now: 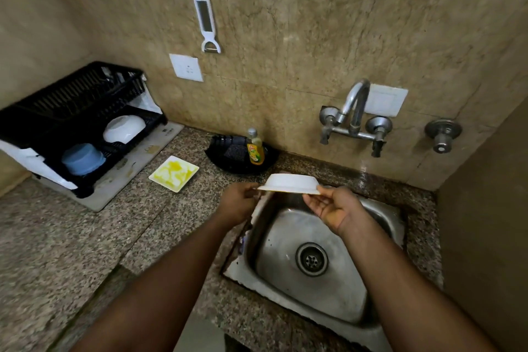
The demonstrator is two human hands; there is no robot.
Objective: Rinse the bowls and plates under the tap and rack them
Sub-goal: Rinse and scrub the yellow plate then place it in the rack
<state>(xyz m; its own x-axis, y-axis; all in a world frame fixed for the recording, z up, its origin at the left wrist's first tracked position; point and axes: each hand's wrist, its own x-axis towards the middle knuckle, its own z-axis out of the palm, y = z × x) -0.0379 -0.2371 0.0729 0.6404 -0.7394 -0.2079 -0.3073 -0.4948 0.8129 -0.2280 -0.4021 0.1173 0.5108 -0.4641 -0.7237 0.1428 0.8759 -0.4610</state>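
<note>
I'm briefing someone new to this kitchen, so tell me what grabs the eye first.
Both hands, the left hand and the right hand, hold a white bowl upside down over the sink. A yellow-smeared plate lies on the counter to the left, with a black rack beyond it.

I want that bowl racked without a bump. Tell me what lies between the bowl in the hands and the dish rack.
Nothing visible blocks it. The white bowl, held upside down over the sink by both hands, has open air leftward to the dish rack. The yellow-stained plate lies flat on the counter below that path.
</note>
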